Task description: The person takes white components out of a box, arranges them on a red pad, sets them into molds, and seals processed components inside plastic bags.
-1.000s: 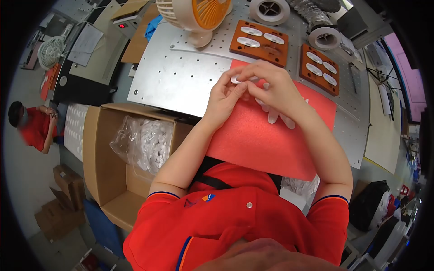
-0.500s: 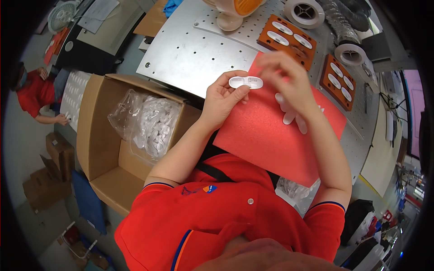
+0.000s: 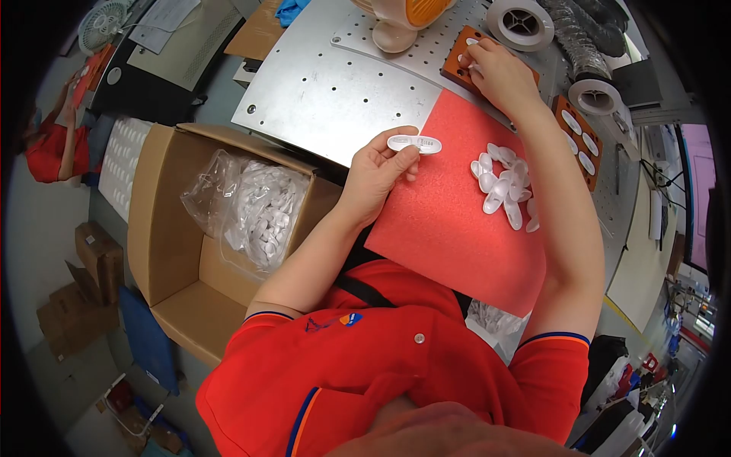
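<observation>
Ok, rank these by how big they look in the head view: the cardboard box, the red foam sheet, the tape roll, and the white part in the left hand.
Cardboard box and red foam sheet: similar, unranked.
Tape roll.
White part in left hand.

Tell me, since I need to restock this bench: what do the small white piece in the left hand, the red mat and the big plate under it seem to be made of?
The white piece in the left hand looks like moulded plastic: smooth, slightly glossy, rounded edges. The red mat looks like foam: matte, finely grained surface. The plate looks like bare metal, probably aluminium: dull grey sheen with rows of drilled holes.
</observation>
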### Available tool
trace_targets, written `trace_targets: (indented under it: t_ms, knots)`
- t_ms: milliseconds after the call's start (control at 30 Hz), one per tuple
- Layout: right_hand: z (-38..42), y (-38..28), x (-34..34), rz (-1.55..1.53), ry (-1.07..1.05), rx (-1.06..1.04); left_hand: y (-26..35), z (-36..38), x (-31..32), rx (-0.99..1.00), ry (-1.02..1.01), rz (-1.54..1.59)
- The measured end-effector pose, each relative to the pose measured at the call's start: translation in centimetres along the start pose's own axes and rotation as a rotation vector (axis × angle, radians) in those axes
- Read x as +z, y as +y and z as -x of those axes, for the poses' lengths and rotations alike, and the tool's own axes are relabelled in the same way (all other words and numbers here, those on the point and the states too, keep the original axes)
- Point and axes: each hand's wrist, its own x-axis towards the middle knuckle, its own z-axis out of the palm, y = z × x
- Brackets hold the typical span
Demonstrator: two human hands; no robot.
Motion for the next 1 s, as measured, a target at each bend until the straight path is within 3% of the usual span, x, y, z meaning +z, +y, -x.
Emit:
trace_targets:
  t_ms: [67,300,500,567,667,800,867,1000]
  knots:
    - [0.6,0.0,0.3,0.126,0.109,0.007,-0.1,0.0,-0.1,-0.002,0.005,0.019]
    - [0.5,-0.1,-0.6,0.061,0.009,0.134,0.0,-0.3,0.1,-0.019,0.005,-0.005]
    - [0.5,0.9,-0.1,0.145,0.090,-0.026,-0.1,-0.4,0.2,-0.021,0.028,0.004]
    - [1.1,0.9,0.4,0.031,0.282,-0.048,-0.2,-0.5,0.2,-0.027,0.030,0.012]
    - [2.1,-0.3,-0.5,-0.152,0.322,0.003,0.0,-0.6,0.3,-0.029,0.031,0.017]
    - [3.3,-1.8,-1.3,-0.312,0.291,0.026,0.0,-0.7,0.5,-0.036,0.041,0.011]
    - [3.7,-2.1,-1.2,-0.501,0.300,-0.084,-0.1,-0.7,0.4,-0.034,0.033,0.014]
    - [4.8,-3.1,-1.8,-0.582,0.274,-0.100,-0.1,-0.8,0.3,-0.036,0.025,0.017]
